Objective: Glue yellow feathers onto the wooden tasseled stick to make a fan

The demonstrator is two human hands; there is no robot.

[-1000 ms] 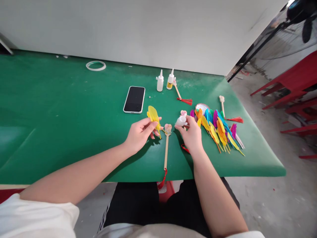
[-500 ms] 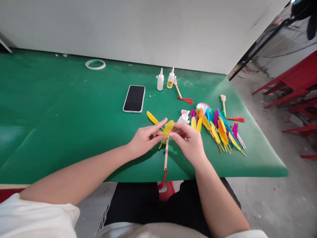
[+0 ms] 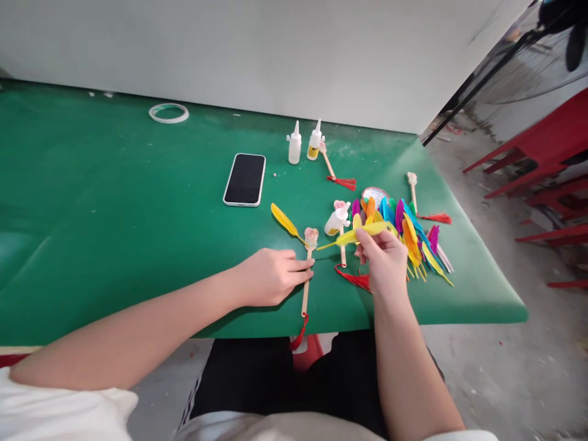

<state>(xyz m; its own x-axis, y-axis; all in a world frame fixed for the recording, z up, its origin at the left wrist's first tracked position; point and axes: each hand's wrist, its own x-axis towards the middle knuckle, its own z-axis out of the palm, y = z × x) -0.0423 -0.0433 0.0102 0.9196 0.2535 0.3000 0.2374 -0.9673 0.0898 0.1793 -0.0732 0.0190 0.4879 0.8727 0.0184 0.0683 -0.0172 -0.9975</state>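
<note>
A wooden stick (image 3: 306,283) with a pale flower head and a red tassel lies near the green table's front edge. My left hand (image 3: 271,277) rests on it, fingertips pinching the shaft. One yellow feather (image 3: 283,220) is stuck to the stick's head and points up-left. My right hand (image 3: 384,260) pinches a second yellow feather (image 3: 361,232), whose quill tip points at the head. A small white glue bottle (image 3: 336,222) lies just behind.
A heap of coloured feathers (image 3: 408,236) lies right of my right hand. Two upright glue bottles (image 3: 294,144), a black phone (image 3: 245,179), a tape ring (image 3: 168,113) and other tasselled sticks (image 3: 334,172) sit farther back. Red chairs (image 3: 546,159) stand beyond the table's right edge.
The glue bottle left my right hand and now lies on the table. One yellow feather went onto the stick's head; my right hand drew a second feather to the right. My left hand dropped onto the stick.
</note>
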